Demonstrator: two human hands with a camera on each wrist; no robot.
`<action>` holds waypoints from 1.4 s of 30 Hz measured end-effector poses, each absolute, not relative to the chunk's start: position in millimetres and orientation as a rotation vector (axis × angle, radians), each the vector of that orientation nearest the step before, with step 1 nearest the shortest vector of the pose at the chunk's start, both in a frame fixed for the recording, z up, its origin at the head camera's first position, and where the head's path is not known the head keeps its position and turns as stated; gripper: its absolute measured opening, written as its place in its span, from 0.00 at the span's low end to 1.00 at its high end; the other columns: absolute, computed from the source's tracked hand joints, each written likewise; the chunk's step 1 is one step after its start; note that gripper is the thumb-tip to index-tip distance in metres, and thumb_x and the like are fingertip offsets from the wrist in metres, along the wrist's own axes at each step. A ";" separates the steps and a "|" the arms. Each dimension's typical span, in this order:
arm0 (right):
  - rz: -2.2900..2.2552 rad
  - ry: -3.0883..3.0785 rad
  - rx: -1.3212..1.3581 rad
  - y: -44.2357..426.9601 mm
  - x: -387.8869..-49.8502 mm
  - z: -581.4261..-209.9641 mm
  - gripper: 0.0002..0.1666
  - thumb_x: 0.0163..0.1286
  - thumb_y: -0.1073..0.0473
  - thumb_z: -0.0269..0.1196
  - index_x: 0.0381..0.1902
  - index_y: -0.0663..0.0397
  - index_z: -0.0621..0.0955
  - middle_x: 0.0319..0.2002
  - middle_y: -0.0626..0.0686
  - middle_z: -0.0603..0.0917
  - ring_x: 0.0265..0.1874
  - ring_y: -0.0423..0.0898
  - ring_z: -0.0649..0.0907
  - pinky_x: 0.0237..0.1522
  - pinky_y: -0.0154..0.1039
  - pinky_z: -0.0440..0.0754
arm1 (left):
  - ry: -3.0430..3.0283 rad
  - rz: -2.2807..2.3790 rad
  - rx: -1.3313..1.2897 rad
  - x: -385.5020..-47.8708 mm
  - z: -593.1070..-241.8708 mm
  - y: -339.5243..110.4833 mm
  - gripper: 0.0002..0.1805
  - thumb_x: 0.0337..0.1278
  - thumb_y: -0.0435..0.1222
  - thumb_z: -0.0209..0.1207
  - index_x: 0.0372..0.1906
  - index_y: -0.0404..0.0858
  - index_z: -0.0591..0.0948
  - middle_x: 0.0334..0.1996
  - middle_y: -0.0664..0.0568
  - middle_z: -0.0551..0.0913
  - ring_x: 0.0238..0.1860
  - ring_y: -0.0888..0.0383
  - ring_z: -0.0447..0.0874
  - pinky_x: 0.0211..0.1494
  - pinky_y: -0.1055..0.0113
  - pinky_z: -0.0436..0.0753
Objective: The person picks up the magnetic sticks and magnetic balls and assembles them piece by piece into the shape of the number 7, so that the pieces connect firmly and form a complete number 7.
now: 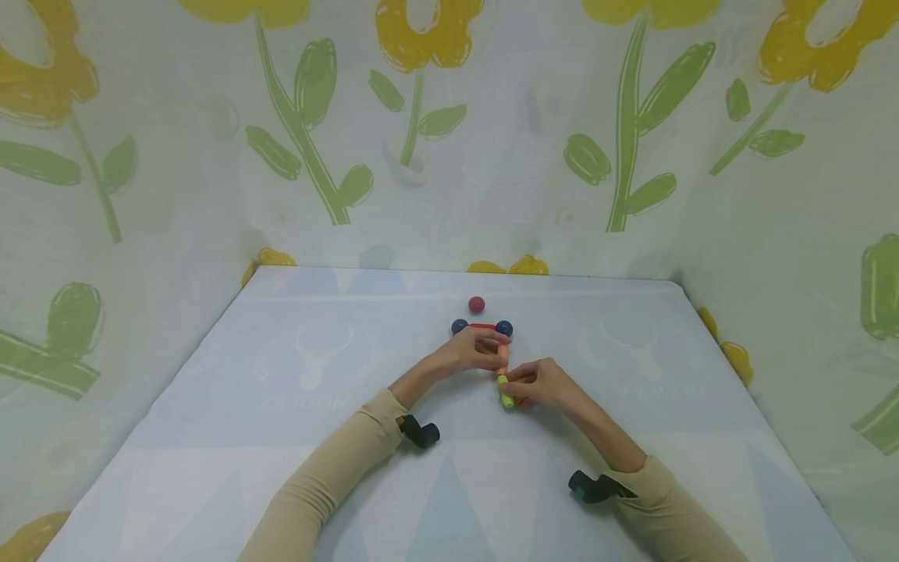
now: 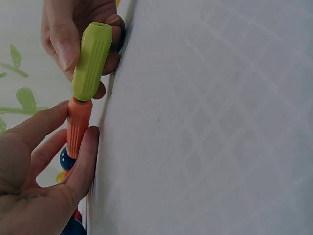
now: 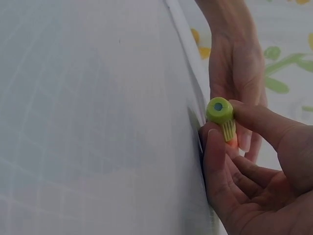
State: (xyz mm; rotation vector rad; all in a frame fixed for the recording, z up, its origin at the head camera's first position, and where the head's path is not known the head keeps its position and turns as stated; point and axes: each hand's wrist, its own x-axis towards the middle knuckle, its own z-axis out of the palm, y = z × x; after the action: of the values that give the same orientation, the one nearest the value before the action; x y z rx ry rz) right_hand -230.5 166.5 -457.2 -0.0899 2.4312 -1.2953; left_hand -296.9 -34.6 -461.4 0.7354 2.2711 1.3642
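My left hand (image 1: pixel 472 349) pinches an orange ribbed rod (image 2: pixel 78 126) between thumb and fingers. One end of that rod touches a dark blue ball (image 1: pixel 504 329); the other meets a lime-green ribbed rod (image 2: pixel 92 61) end to end. My right hand (image 1: pixel 546 384) grips the green rod, its hollow-looking end facing the right wrist camera. A red rod (image 1: pixel 482 325) runs from the blue ball across to a second dark blue ball (image 1: pixel 460 326). Part of the orange rod is hidden by the left fingers in the head view.
A loose red ball (image 1: pixel 477 304) lies just beyond the joined pieces. All of it rests on a pale patterned tabletop (image 1: pixel 316 421), with flower-printed curtains (image 1: pixel 492 156) at the back and sides. A black wrist camera (image 1: pixel 421 433) sticks out from the left sleeve.
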 end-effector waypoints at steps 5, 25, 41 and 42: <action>-1.305 2.421 -0.081 165.9 -230.7 -456.5 0.28 0.61 0.48 0.71 0.51 0.64 0.83 0.33 0.54 0.89 0.26 0.44 0.86 0.35 0.38 0.87 | 2.266 1.367 0.727 -296.3 -460.0 -34.5 0.24 0.59 0.39 0.66 0.60 0.41 0.79 0.55 0.47 0.84 0.55 0.53 0.82 0.56 0.63 0.84; -1.413 2.340 -0.039 162.8 -231.0 -455.3 0.29 0.63 0.49 0.69 0.52 0.66 0.81 0.31 0.55 0.89 0.25 0.45 0.87 0.33 0.37 0.87 | 2.267 1.375 0.753 -296.9 -460.5 -35.7 0.25 0.57 0.39 0.67 0.61 0.41 0.79 0.56 0.47 0.83 0.56 0.52 0.82 0.58 0.61 0.83; -1.462 2.288 0.001 164.1 -238.6 -457.4 0.32 0.64 0.46 0.68 0.56 0.65 0.79 0.30 0.54 0.88 0.25 0.44 0.86 0.32 0.35 0.86 | 2.232 1.381 0.745 -298.0 -457.8 -37.8 0.25 0.60 0.41 0.65 0.62 0.40 0.78 0.59 0.47 0.81 0.60 0.49 0.79 0.59 0.59 0.82; -1.462 2.285 0.009 164.1 -239.4 -457.7 0.32 0.64 0.46 0.68 0.56 0.65 0.79 0.31 0.54 0.88 0.25 0.44 0.86 0.31 0.35 0.86 | 2.232 1.376 0.743 -297.7 -456.8 -38.4 0.26 0.60 0.41 0.65 0.63 0.40 0.78 0.60 0.47 0.81 0.61 0.49 0.78 0.59 0.59 0.82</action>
State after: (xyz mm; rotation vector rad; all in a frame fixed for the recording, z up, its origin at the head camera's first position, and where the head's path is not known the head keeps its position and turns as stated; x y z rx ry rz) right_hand -239.4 164.1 -457.7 0.0093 2.2854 -1.4617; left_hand -297.7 -38.4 -456.8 0.7430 2.2317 1.3759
